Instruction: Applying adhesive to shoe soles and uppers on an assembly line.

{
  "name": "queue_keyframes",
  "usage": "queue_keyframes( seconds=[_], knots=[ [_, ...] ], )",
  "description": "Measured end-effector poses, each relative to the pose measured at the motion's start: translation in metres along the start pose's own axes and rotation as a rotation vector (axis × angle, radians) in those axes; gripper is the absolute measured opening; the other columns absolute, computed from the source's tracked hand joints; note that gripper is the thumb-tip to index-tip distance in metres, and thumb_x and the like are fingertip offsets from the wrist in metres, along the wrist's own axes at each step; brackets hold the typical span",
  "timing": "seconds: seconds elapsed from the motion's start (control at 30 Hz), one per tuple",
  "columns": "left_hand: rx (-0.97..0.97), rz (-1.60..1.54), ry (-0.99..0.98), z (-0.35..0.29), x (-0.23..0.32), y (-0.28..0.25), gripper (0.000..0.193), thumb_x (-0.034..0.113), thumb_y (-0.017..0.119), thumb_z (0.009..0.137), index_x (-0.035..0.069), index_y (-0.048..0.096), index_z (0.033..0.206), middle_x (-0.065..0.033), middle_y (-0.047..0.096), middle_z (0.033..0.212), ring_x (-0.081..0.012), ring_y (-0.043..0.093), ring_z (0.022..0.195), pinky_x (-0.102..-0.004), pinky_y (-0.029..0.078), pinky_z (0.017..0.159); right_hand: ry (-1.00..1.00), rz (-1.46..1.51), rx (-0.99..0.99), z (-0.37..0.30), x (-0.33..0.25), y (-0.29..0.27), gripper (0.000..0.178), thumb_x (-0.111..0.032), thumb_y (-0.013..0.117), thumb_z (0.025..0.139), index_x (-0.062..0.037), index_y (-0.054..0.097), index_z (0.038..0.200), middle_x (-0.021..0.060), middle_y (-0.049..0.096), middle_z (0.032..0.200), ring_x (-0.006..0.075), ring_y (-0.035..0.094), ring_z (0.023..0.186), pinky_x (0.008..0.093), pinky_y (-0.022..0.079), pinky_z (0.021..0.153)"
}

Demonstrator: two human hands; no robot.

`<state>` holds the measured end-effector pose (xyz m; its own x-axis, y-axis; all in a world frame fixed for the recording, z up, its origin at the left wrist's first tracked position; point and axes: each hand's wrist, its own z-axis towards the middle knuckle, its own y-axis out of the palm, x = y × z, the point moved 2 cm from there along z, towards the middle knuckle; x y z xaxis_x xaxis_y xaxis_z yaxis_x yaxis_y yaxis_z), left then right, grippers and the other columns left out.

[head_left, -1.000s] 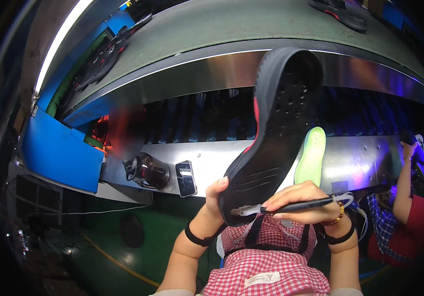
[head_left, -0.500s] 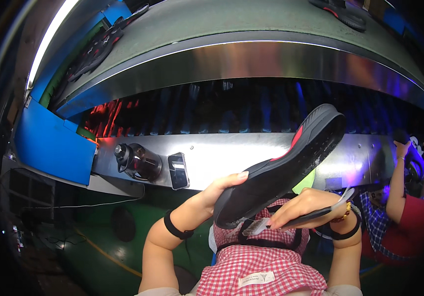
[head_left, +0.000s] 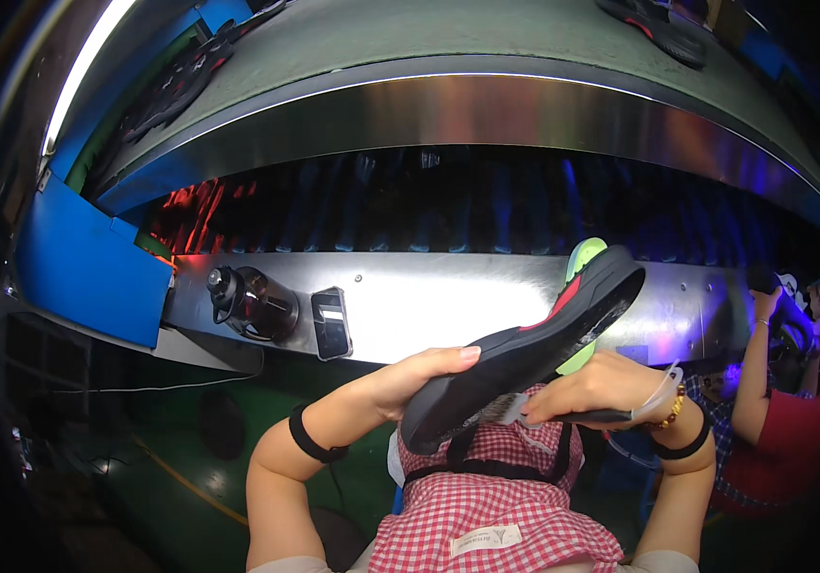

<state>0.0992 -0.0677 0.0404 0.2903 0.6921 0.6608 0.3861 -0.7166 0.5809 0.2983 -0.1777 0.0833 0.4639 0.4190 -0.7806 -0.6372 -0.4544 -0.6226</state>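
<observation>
A black shoe sole (head_left: 524,355) with a red patch on its side slants across the middle, its underside facing down to the right. My left hand (head_left: 408,380) grips it at the near end, thumb on the upper edge. My right hand (head_left: 593,390) is closed on a dark-handled brush (head_left: 502,409), whose pale bristles seem to rest against the underside, close to the near end. Wet-looking shine shows along the far part of the underside. Behind the sole is a lime-green object (head_left: 584,256), mostly hidden, so its kind is unclear.
On the metal ledge (head_left: 410,310) stand a dark bottle (head_left: 255,304) and a phone (head_left: 331,325). Beyond, a green conveyor belt (head_left: 448,33) carries black-and-red shoes (head_left: 181,91) at left and another shoe (head_left: 656,31) at right. A co-worker (head_left: 780,420) works at right.
The brush has moved from just off the sole's near end up onto its underside. The sole's far end has dropped and shifted left, uncovering more of the lime-green object.
</observation>
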Motion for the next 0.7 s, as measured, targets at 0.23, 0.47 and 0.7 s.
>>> queue_keyframes(
  seconds=[0.23, 0.47, 0.7],
  knots=[
    [0.014, -0.115, 0.013, -0.006, -0.002, -0.004, 0.059, 0.034, 0.048, 0.088, -0.001, 0.033, 0.134, -0.0178, 0.046, 0.128, -0.0223, 0.052, 0.11, -0.0325, 0.041, 0.095, 0.047, -0.071, 0.018, -0.006, 0.003, -0.009, 0.025, -0.008, 0.056, 0.075, -0.0114, 0.063, 0.098, 0.0048, 0.064, 0.105, 0.0221, 0.063, 0.089, 0.0294, 0.051, 0.07],
    [0.031, -0.018, 0.016, -0.014, -0.003, -0.008, 0.06, 0.037, 0.047, 0.089, -0.001, 0.034, 0.133, -0.0179, 0.049, 0.124, -0.0204, 0.055, 0.104, -0.0299, 0.046, 0.088, 0.092, -0.118, 0.023, -0.013, -0.006, -0.022, 0.023, -0.009, 0.055, 0.076, -0.0117, 0.064, 0.097, 0.0026, 0.064, 0.106, 0.0211, 0.063, 0.091, 0.0295, 0.051, 0.073],
    [0.06, -0.087, 0.074, -0.021, 0.0, -0.008, 0.061, 0.032, 0.05, 0.087, -0.004, 0.033, 0.133, -0.0179, 0.048, 0.126, -0.0212, 0.054, 0.107, -0.031, 0.042, 0.093, 0.029, -0.081, 0.14, -0.023, 0.003, -0.026, 0.028, -0.007, 0.061, 0.07, -0.011, 0.064, 0.098, 0.0049, 0.065, 0.101, 0.0248, 0.064, 0.086, 0.0308, 0.052, 0.07]
  ],
)
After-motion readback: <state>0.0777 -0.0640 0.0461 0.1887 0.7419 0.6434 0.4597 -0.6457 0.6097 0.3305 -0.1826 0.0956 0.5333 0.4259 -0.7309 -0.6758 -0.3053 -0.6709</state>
